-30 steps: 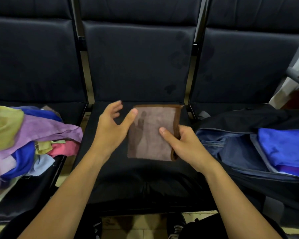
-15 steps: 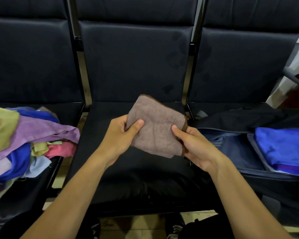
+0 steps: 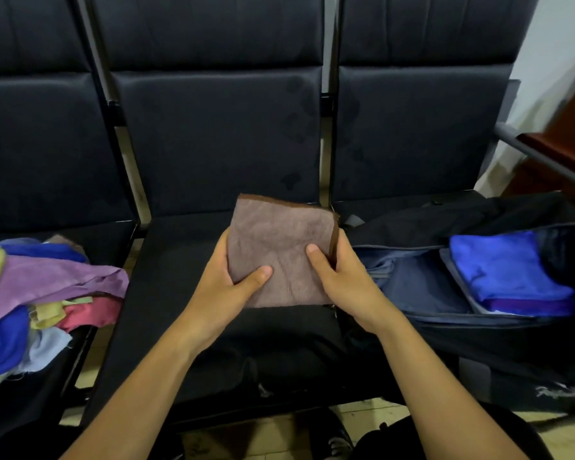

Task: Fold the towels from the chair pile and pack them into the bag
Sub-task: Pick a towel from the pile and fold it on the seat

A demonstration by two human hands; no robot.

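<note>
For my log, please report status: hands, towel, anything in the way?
Left hand and right hand both grip folded brown towel above middle seat. Open bag at right, path clear.

Both hands, left hand [image 3: 224,287] and right hand [image 3: 341,280], hold folded brown towel [image 3: 279,250] above seat [image 3: 166,313]

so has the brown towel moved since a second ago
Yes. The brown towel lay flat on the middle seat; now both hands, left hand and right hand, hold it lifted off the cushion, tilted up toward the backrest.

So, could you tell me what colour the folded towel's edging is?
Dark brown edging on the taupe folded towel, head view.
</note>
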